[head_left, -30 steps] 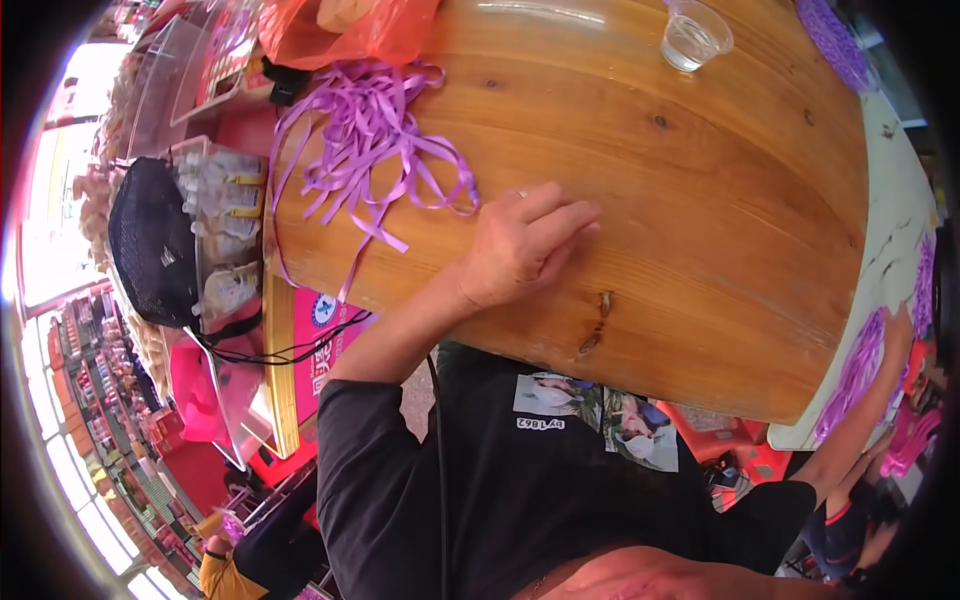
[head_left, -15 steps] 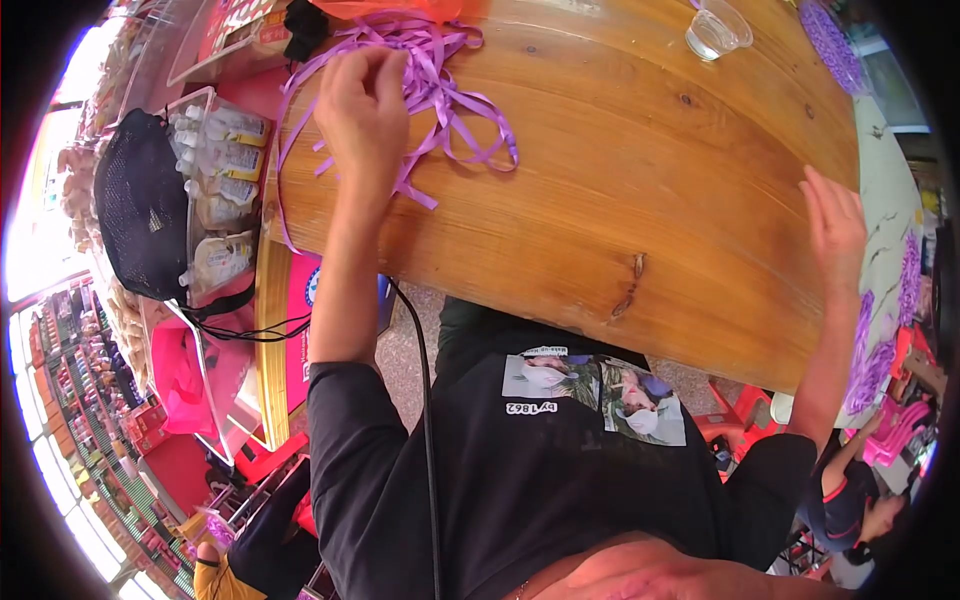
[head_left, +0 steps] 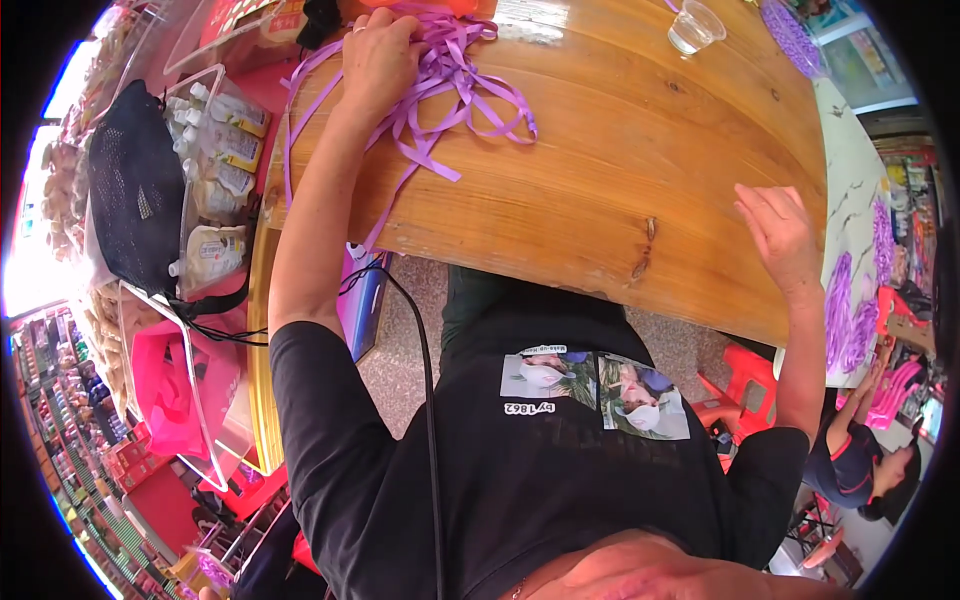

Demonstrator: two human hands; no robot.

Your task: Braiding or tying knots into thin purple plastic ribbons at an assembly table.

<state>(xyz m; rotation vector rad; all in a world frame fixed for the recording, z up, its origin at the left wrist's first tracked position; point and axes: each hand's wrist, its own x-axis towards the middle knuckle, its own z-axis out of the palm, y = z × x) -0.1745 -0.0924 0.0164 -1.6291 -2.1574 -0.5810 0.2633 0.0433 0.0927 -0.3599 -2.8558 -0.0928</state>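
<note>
A tangled heap of narrow purple ribbon (head_left: pixel 450 80) lies at the far left of the wooden table (head_left: pixel 600 180). My left hand (head_left: pixel 380 60) is at the heap's left side, its fingers bent in and closed on the purple ribbon; the fingertips are partly hidden. Loose ends trail from the heap toward the table's near edge, and one hangs over it. My right hand (head_left: pixel 778 235) is over the right part of the table, near its right edge, with loosely bent fingers apart and nothing seen in them.
A clear plastic cup (head_left: pixel 695 28) stands at the far right. Left of the table are a black mesh bag (head_left: pixel 135 190) and a clear bin of pouches (head_left: pixel 225 180). More purple strands (head_left: pixel 850 310) lie on a white marbled surface at right, near another person (head_left: pixel 850 460). A black cable (head_left: pixel 428 400) runs down my front.
My left hand has moved farther away, down to the ribbon heap. My right hand has shifted left over the table. The whole view has turned slightly.
</note>
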